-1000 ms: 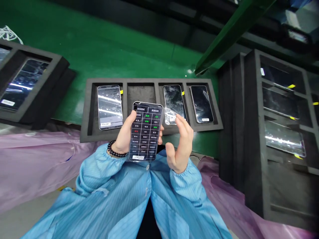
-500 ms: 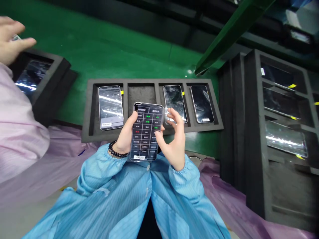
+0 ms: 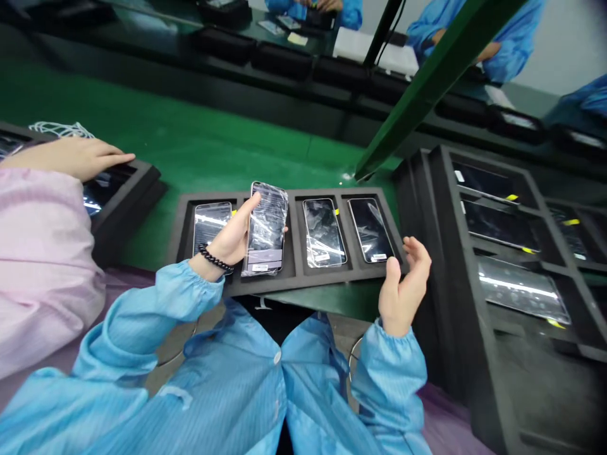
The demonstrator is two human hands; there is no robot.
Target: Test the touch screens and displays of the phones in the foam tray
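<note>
We have one film-covered smartphone (image 3: 269,230) gripped in our left hand (image 3: 231,241), over the second of four compartments in the foam tray (image 3: 294,243). Three more smartphones (image 3: 325,230) fill the others, one each. Our right hand (image 3: 406,287) is empty, fingers parted, near the tray's right end. One co-worker's hand (image 3: 71,155) is at far left.

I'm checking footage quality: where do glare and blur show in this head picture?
Head view: white glare streaks cross the lowest phone in the right tray and the leftmost phone in the middle tray; on the phone in the left hand, text is unreadably soft.
</note>
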